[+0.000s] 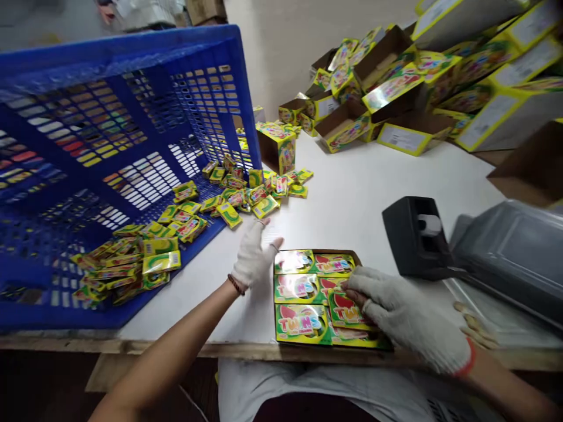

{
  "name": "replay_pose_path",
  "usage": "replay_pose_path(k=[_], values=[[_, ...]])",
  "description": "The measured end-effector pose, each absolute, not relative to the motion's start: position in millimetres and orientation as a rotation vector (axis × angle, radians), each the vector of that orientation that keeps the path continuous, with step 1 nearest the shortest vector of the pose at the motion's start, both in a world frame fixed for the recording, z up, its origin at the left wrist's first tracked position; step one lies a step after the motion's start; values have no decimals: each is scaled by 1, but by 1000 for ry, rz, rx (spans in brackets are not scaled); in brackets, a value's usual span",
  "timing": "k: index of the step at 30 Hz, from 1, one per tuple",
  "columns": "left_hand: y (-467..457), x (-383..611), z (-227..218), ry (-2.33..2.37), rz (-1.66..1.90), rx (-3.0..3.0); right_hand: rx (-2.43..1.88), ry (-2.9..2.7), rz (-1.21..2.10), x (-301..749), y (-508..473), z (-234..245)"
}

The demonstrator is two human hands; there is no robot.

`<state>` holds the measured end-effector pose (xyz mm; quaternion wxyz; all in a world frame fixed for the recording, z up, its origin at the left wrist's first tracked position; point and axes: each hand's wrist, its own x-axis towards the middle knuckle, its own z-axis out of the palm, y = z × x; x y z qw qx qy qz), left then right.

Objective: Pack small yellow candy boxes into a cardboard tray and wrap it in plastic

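Observation:
My left hand [255,253], in a white fingerless-tip glove, is over the table with thumb and fingers apart and nothing in it. It is nearest to a heap of small yellow-green boxes [237,198] at the crate's mouth. In front of me a shallow carton [358,258] holds rows of small flat boxes printed TWINS [299,288]. My right hand [391,305], also gloved, grips one small TWINS box [345,310] that lies tilted over the carton's right-hand rows. Its fingers partly cover that box and the carton's right side.
A blue plastic crate [253,117] lies on its side at left, with more small boxes [132,264] inside. A black tape dispenser [416,234] and a grey transparent bin [514,252] stand at right. Printed open cartons [404,138] are piled at the back right.

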<state>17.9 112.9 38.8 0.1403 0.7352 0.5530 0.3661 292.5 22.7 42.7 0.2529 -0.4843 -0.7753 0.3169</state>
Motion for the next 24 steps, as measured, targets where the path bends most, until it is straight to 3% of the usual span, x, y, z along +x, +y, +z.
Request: replay_pose_path(k=[5,13,19,24], values=[[187,-41,25,2224,1281,1339,-1231,-2059,581,274,5,10],[235,-52,14,2135,1336,1028,-1298,-2140,218,263,7,4],[185,-2,36,1836,1324,1255,-1320,-2099,217,260,-6,2],[114,46,71,1195,1158,2185,-1266,-1970,465,266,-12,2]])
